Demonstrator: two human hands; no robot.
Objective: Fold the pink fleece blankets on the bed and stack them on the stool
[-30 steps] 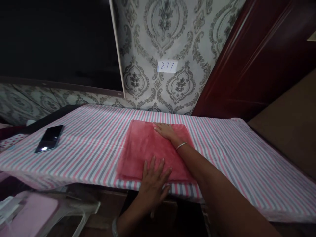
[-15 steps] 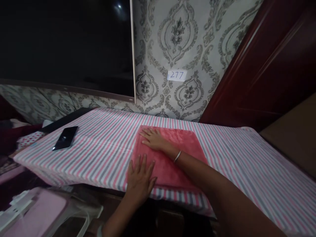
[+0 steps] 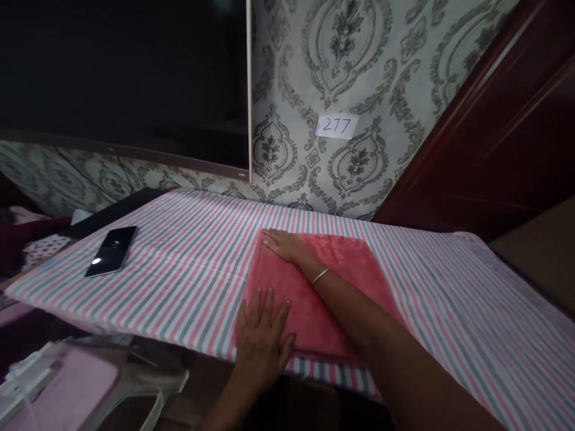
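A folded red towel (image 3: 332, 281) lies flat on a table under a pink, grey and white striped cloth (image 3: 188, 263). My left hand (image 3: 263, 338) rests palm down, fingers spread, on the towel's near left corner at the table's front edge. My right hand (image 3: 285, 245), a bangle on its wrist, lies flat with fingers stretched out on the towel's far left corner. My right forearm crosses the towel diagonally. Neither hand holds anything.
A dark phone (image 3: 111, 250) lies on the striped cloth at the left. A paper label reading 277 (image 3: 336, 126) is stuck on the patterned wall. A big dark screen (image 3: 121, 78) hangs at upper left. A dark red door (image 3: 494, 131) stands right. A pale plastic chair (image 3: 90, 383) sits lower left.
Both hands slid leftward over the towel, from its middle and right to its left edge. The camera view also shifted, and the hands stayed flat throughout.
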